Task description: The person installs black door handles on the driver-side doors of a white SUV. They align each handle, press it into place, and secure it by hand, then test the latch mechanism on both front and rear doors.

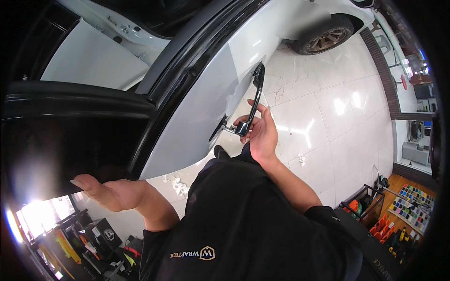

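A glossy black car door handle (255,96) stands out from the silver-white car door (187,112). Its far end meets the panel, while its near end is pulled away, with a short metal piece reaching to a dark opening (218,129) in the door. My right hand (263,140) is closed round the near end of the handle, fingers curled behind it. At the door's rear edge, beside the dark window (70,140), my left hand (115,193) grips the edge. Its thumb points out to the left, and the other fingers are hidden behind the door.
Beyond the door is a front wheel (326,37) on a pale tiled floor (337,126). Crumpled white scraps (179,186) lie on the floor. A black-framed cart (363,203) stands at right, near a board of coloured samples (412,206). Tools and boxes (101,234) fill the lower left.
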### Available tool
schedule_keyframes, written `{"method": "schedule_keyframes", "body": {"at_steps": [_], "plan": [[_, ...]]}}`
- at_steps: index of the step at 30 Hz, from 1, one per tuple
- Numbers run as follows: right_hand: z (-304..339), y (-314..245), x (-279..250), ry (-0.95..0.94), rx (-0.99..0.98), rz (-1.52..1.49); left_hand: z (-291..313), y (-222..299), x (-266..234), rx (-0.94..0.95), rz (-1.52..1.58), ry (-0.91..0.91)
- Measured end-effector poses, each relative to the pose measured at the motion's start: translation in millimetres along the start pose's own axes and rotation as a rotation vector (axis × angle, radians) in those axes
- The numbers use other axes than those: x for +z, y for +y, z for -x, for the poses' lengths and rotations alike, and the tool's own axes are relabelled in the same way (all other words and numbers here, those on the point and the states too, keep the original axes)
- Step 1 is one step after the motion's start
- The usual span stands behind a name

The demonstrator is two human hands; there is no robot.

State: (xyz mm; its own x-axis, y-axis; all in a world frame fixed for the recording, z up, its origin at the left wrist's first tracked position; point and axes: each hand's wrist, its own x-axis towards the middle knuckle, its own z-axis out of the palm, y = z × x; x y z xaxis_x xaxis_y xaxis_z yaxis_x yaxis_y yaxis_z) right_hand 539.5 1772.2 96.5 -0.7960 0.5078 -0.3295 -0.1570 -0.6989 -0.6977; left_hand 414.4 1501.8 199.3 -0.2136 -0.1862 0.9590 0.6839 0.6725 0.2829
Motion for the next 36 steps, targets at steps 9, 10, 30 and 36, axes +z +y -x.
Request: {"method": "schedule_keyframes", "body": {"at_steps": [9,10,30,36], "plan": [[-5.9,-4.1,-1.1,-0.041,-0.067,0.556,-9.0,17.4,7.5,-0.344,0.153,0.142],[-5.1,-0.1,1.1,-0.054,-0.079,0.518,-10.5,18.2,7.9,-0.252,0.194,0.084],[-5.2,23.7,15.3,0.125,-0.188,0.559,-38.3,-7.3,-1.9,-0.195,0.574,-0.010],[10.0,24.5,11.1,0.144,-0.140,0.404,-46.0,5.6,18.1,-0.297,0.861,-0.066]]}}
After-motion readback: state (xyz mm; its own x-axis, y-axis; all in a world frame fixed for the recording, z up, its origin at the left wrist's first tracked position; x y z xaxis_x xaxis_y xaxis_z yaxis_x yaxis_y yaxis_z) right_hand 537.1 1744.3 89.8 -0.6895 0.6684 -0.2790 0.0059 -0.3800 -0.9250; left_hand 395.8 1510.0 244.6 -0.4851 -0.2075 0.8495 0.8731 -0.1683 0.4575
